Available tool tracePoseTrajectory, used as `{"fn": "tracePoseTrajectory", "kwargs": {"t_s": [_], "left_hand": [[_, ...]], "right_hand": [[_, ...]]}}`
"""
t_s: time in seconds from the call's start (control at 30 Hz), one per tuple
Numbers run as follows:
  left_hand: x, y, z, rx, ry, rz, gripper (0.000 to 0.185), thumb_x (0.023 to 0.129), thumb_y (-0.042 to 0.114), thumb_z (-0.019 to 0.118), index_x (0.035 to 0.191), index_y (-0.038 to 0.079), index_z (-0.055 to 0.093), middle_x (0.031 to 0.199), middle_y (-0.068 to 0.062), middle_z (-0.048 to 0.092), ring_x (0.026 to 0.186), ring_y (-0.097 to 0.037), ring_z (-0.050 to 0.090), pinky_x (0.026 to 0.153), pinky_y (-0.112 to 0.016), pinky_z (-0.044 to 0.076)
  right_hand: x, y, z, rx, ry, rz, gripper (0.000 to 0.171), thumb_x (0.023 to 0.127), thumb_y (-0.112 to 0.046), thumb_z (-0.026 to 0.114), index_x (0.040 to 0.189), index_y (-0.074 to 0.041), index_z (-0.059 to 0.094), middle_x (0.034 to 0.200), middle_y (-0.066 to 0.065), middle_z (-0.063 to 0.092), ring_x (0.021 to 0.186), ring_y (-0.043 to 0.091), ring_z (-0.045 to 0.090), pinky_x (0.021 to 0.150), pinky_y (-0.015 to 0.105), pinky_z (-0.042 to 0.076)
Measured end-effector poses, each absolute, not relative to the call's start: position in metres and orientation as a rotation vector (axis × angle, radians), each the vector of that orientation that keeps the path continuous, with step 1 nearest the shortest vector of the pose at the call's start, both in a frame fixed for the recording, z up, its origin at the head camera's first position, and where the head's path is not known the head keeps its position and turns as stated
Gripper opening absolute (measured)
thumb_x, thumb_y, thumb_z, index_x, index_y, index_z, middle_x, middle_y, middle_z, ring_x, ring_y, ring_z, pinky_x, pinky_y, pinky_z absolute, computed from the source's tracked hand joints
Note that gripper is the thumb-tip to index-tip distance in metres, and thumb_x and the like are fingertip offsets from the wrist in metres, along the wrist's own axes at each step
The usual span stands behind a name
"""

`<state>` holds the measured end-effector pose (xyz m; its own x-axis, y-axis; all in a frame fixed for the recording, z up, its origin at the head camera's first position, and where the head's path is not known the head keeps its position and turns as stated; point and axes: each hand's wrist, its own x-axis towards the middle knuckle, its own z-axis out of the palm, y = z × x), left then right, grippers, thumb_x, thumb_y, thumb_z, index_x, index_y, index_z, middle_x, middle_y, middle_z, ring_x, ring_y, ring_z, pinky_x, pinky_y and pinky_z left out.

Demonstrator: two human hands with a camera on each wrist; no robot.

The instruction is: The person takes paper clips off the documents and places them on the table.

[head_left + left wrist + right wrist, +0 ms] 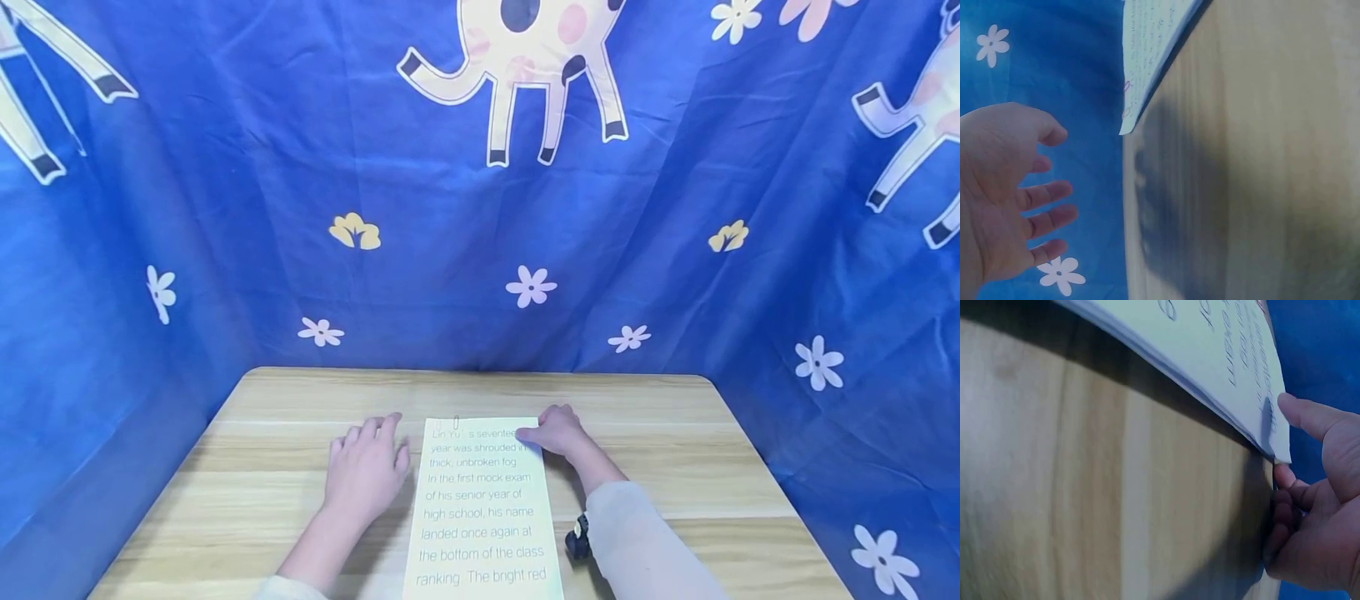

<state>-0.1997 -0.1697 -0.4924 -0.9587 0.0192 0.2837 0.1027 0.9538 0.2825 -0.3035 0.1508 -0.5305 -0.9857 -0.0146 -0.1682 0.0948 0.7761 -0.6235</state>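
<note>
A stack of pale printed sheets (483,508) lies lengthwise in the middle of the wooden table (675,467). My right hand (558,432) pinches its far right corner. In the right wrist view the thumb lies on top of the sheets (1210,350) and the curled fingers (1285,506) sit under the corner, which is lifted slightly off the wood. My left hand (367,471) is just left of the stack with fingers spread and holds nothing. The left wrist view shows this hand (1010,187) relaxed, apart from the sheets (1147,50).
Small paper clips (1125,100) sit on the stack's far edge. A black wrist device (577,537) shows on the right sleeve. A blue cartoon-print cloth (480,250) hangs close behind and beside the table. Bare wood (262,450) lies on both sides of the stack.
</note>
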Motion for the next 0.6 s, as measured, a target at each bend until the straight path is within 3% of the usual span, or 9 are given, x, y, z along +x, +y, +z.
{"fn": "tracePoseTrajectory", "kwargs": {"t_s": [0.1,0.27,0.33,0.4,0.47,0.53,0.6], "left_hand": [[-0.2,-0.169,-0.494,-0.093,-2.829,-0.443,0.053,0.105,0.031,0.064,0.152,0.008,0.058,0.147,-0.023,0.066,0.128,-0.048,0.064,0.105,-0.068,0.048],[-0.201,-0.17,-0.496,-0.086,-2.833,-0.449,0.053,0.104,0.03,0.065,0.152,0.008,0.058,0.147,-0.023,0.066,0.128,-0.048,0.064,0.104,-0.068,0.048],[-0.202,-0.17,-0.496,-0.086,-2.837,-0.452,0.053,0.104,0.03,0.065,0.152,0.008,0.058,0.147,-0.023,0.066,0.128,-0.048,0.064,0.104,-0.068,0.048],[-0.202,-0.171,-0.497,-0.086,-2.839,-0.458,0.053,0.104,0.03,0.065,0.152,0.008,0.058,0.147,-0.023,0.066,0.128,-0.048,0.064,0.104,-0.067,0.048],[-0.202,-0.171,-0.497,-0.086,-2.838,-0.459,0.053,0.104,0.03,0.065,0.152,0.008,0.058,0.147,-0.023,0.066,0.127,-0.048,0.064,0.104,-0.066,0.048],[-0.202,-0.17,-0.497,-0.089,-2.84,-0.463,0.053,0.104,0.029,0.066,0.152,0.007,0.058,0.147,-0.023,0.066,0.127,-0.048,0.064,0.103,-0.065,0.049],[-0.202,-0.169,-0.497,-0.093,-2.844,-0.466,0.053,0.104,0.029,0.066,0.151,0.007,0.059,0.146,-0.023,0.066,0.127,-0.047,0.065,0.101,-0.064,0.05]], "right_hand": [[-0.301,0.144,-0.527,0.098,2.846,-0.883,0.061,0.085,-0.044,0.089,0.117,0.004,0.069,0.123,0.022,0.057,0.11,0.037,0.057,0.099,0.054,0.055],[-0.298,0.134,-0.525,0.134,2.879,-0.754,0.074,0.088,-0.046,0.086,0.136,0.006,0.065,0.131,0.024,0.061,0.12,0.041,0.061,0.105,0.062,0.052],[-0.297,0.132,-0.525,0.135,2.883,-0.78,0.072,0.088,-0.042,0.087,0.137,0.005,0.064,0.131,0.023,0.065,0.12,0.041,0.064,0.106,0.061,0.053],[-0.296,0.129,-0.525,0.12,2.883,-0.84,0.063,0.088,-0.035,0.089,0.132,0.003,0.064,0.123,0.02,0.07,0.111,0.037,0.068,0.103,0.057,0.056],[-0.294,0.126,-0.525,0.101,2.873,-0.913,0.049,0.089,-0.026,0.089,0.121,0.0,0.063,0.105,0.015,0.071,0.097,0.032,0.068,0.091,0.048,0.058],[-0.293,0.124,-0.526,0.088,2.864,-0.969,0.038,0.089,-0.019,0.088,0.109,-0.004,0.06,0.088,0.009,0.064,0.084,0.026,0.063,0.077,0.04,0.055],[-0.292,0.121,-0.525,0.078,2.868,-0.991,0.033,0.089,-0.014,0.087,0.103,-0.007,0.058,0.083,0.006,0.058,0.08,0.023,0.059,0.071,0.035,0.05]]}}
